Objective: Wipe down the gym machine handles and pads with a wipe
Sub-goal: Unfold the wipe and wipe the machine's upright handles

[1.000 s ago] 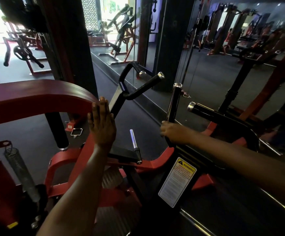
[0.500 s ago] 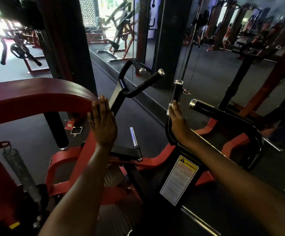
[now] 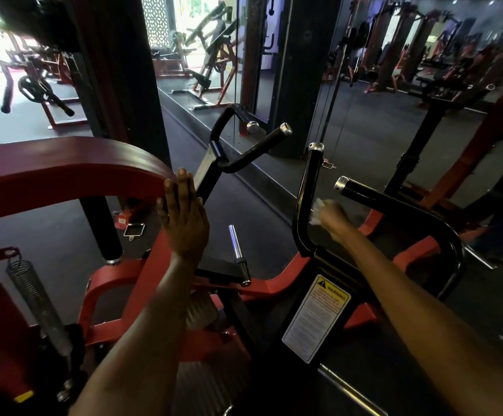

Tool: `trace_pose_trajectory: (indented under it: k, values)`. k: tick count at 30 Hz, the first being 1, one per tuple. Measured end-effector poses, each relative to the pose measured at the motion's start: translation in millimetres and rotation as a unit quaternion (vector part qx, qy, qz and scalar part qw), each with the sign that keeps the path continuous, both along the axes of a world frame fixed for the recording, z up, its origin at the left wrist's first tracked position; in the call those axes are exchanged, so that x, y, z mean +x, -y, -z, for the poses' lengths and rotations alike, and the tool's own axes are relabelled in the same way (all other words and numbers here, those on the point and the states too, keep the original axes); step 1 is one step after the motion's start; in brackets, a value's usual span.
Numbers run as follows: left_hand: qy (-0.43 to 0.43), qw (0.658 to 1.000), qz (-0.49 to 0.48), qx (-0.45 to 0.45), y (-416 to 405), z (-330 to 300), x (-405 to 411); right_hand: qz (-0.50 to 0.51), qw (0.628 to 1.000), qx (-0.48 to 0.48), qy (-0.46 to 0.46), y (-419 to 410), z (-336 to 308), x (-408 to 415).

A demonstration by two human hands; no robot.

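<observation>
A mirrored gym with dark rubber floor (image 3: 364, 151) surrounds the red-framed machine. The left hand (image 3: 184, 220) lies flat, fingers straight, against the end of the red curved pad (image 3: 73, 172). The blurred right hand (image 3: 332, 213) clutches a white wipe (image 3: 316, 211) just beside the upright black handle (image 3: 308, 190).

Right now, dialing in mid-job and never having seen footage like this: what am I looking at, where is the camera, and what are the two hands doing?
There is one picture, from a wide-angle camera on the person's head, looking forward and down along both arms. In front is a red and black gym machine. The left hand rests flat, fingers straight, against the end of the curved red pad, and holds nothing. The right hand is blurred; it holds a white wipe beside the upright black handle, which ends in a chrome cap. I cannot tell whether the wipe touches it. A second capped black handle lies to the right. Below sits a warning label.
</observation>
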State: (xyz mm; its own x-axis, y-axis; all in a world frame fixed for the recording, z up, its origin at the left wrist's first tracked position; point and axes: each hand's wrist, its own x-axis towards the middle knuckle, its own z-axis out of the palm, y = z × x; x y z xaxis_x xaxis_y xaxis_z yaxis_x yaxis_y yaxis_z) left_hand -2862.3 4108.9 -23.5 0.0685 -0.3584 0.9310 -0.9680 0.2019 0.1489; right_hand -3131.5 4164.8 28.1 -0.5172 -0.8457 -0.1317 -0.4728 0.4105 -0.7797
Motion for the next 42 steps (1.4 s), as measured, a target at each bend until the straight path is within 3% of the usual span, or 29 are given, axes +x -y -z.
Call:
trace_pose_trajectory:
  k: [1,2,7,10,13,15,18,20,24,30,32,36,38,40,42]
  values:
    - [0.004,1.000,-0.003,-0.001,-0.3,0.6,0.1,0.010,0.999,-0.015,0.031,8.4,7.1,-1.1]
    - [0.006,1.000,-0.005,-0.002,-0.1,1.1,0.0,-0.025,1.000,0.009,0.000,11.2,16.4,-2.0]
    - [0.001,1.000,-0.012,-0.022,3.0,1.2,-2.3,-0.132,0.980,0.137,0.065,-12.7,24.6,-6.1]
    - [0.004,0.999,-0.015,-0.037,5.5,3.3,-2.2,-0.173,0.959,0.217,-0.049,-19.3,12.2,-4.5]
    - [0.009,0.999,-0.014,-0.047,7.1,6.0,-2.4,-0.134,0.964,0.180,-0.146,-28.4,17.4,11.2]
    - [0.019,0.998,-0.020,-0.052,7.1,6.1,-2.6,-0.069,0.956,0.107,-0.263,-47.8,30.6,23.3]
    - [0.036,0.997,-0.036,-0.050,5.8,6.6,-2.3,-0.096,0.901,-0.076,-0.415,-73.9,59.8,30.3]
    - [0.041,0.997,-0.042,-0.046,5.5,7.4,-2.2,-0.141,0.861,-0.137,-0.470,-81.4,79.9,23.6]
    - [0.033,0.998,-0.037,-0.035,2.8,4.6,-0.7,-0.239,0.754,-0.173,-0.587,-96.2,91.9,10.5]
    - [0.038,0.998,-0.045,0.003,-3.8,2.8,0.0,-0.354,0.697,-0.189,-0.594,-76.6,59.9,15.0]
    - [0.037,0.998,-0.048,0.009,-4.0,2.1,0.0,-0.373,0.666,-0.166,-0.624,-50.6,42.0,28.7]
    - [0.020,0.999,-0.024,0.010,-6.5,-0.6,0.9,-0.407,0.579,0.084,-0.701,-28.6,20.0,47.1]
    - [0.021,1.000,-0.021,0.009,-7.0,-0.9,1.1,-0.432,0.535,0.110,-0.718,-34.4,21.7,39.8]
    - [0.018,1.000,-0.018,0.014,-7.1,-1.6,1.8,-0.478,0.541,0.060,-0.689,-40.8,29.4,24.3]
    - [0.012,1.000,-0.011,0.019,-7.4,-0.4,1.9,-0.518,0.597,0.013,-0.612,-48.9,34.1,7.1]
